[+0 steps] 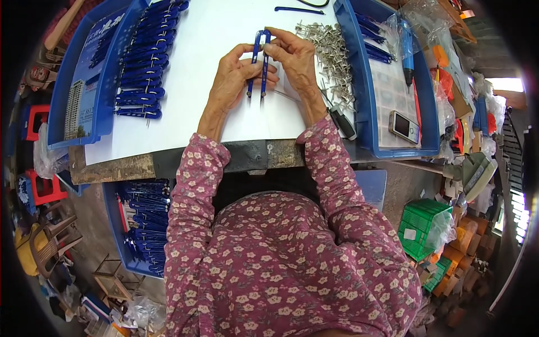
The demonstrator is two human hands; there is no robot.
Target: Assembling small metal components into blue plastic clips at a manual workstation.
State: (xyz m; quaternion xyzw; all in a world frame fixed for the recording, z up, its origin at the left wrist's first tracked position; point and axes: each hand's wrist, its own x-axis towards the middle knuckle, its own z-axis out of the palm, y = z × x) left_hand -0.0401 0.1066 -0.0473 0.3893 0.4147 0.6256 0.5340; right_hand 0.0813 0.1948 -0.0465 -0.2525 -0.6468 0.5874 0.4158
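Observation:
Above the white-covered table I hold a two-legged blue drawing compass [256,51], its top away from me and its pointed tips toward me. My left hand [229,76] is closed round its left leg, with some fingers passing behind. The thumb and fingers of my right hand [296,59] pinch it near the top of the right leg. A small metal piece between the legs is partly hidden by my fingers. Right of my hands lies a pile of small T-shaped metal fittings [334,53]. A dark-handled screwdriver [343,123] lies below the pile.
At left is a long stack of blue compasses [143,62] beside a blue tray [106,132]. The right-hand blue tray [368,112] holds blue parts, a blue pen-shaped tool [407,50] and a phone [404,127]. Below the table edge another bin holds many blue pieces [146,224].

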